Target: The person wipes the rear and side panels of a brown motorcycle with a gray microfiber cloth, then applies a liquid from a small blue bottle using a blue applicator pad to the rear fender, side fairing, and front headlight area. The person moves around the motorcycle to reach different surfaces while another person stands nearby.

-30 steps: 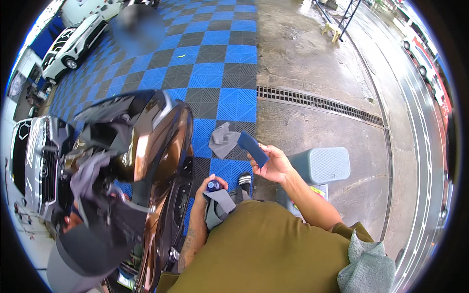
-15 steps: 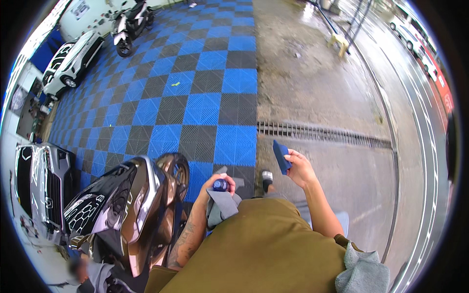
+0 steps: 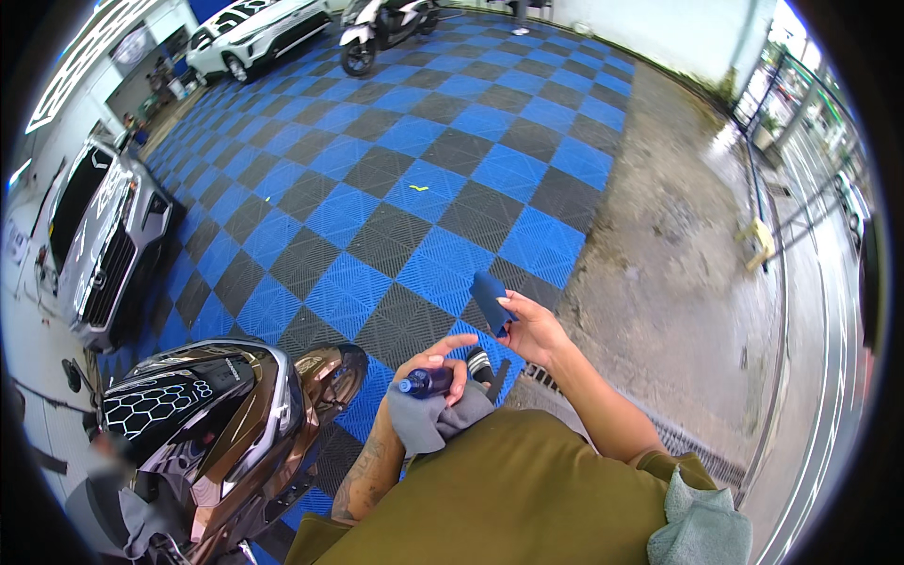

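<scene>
Bottle [image 3: 424,382], small and blue, sits clamped with a grey cloth [image 3: 428,419] in the left hand [image 3: 435,369], while the right hand [image 3: 533,330] at two o'clock pinches a blue pad [image 3: 490,299], seemingly awaiting product.

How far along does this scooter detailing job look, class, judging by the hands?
Done: the scooter's brown bodywork already looks glossy. In hand: the left hand holds a small blue bottle and a grey cloth; the right hand holds a blue applicator pad. Left: neither touches the scooter yet.
</scene>
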